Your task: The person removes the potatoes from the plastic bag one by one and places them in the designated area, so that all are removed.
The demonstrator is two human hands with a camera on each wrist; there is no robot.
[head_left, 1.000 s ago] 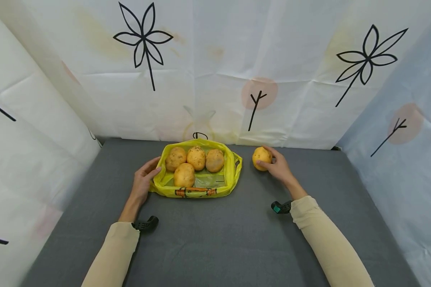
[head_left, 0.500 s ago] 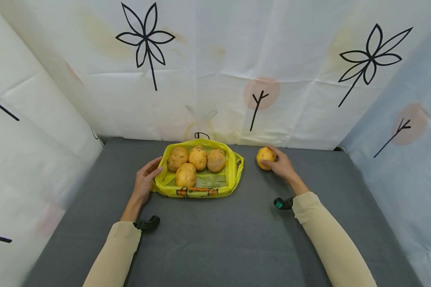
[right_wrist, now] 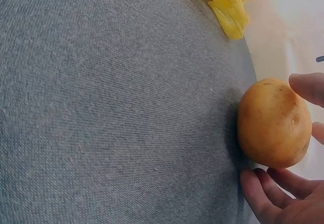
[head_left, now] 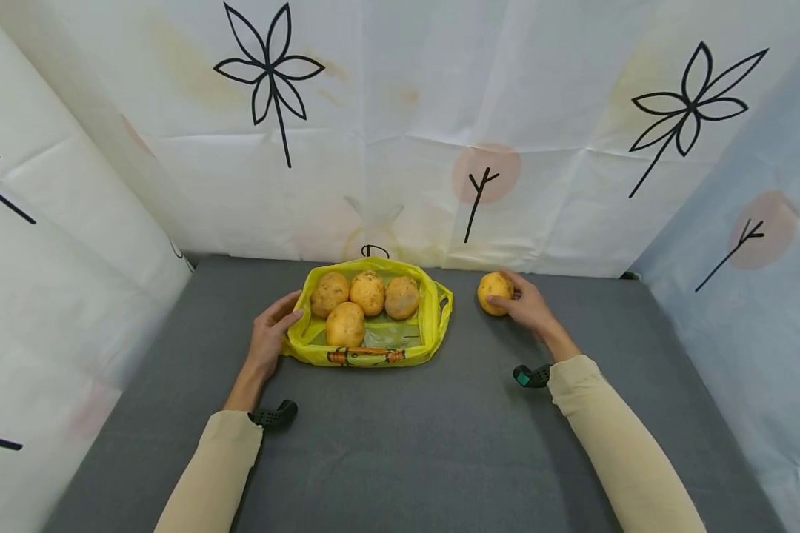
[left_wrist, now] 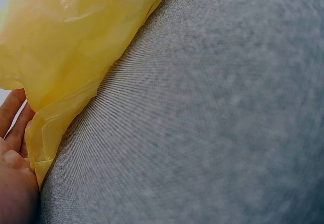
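A yellow plastic bag (head_left: 358,357) lies with its mouth held wide, several potatoes (head_left: 344,325) inside it. My left hand (head_left: 267,333) holds the bag's left side, thumb at the rim; in the left wrist view its fingers (left_wrist: 16,127) show partly behind the yellow film (left_wrist: 76,46). To the right of the bag, my right hand (head_left: 528,305) grips a single potato (head_left: 494,294) between thumb and fingers. The right wrist view shows that potato (right_wrist: 273,125) close over the grey cloth, thumb on one side and fingers on the other.
A grey cloth-covered table (head_left: 400,451) spreads around the bag and both arms. White printed curtains (head_left: 400,148) stand behind it and along both sides. The bag's loose handle (head_left: 444,303) points toward the right-hand potato. Black devices (head_left: 532,376) sit on both wrists.
The view has shifted slightly. My right hand still grips the potato in nearly the same place, its wrist turned a little to the right. The left hand stays at the bag.
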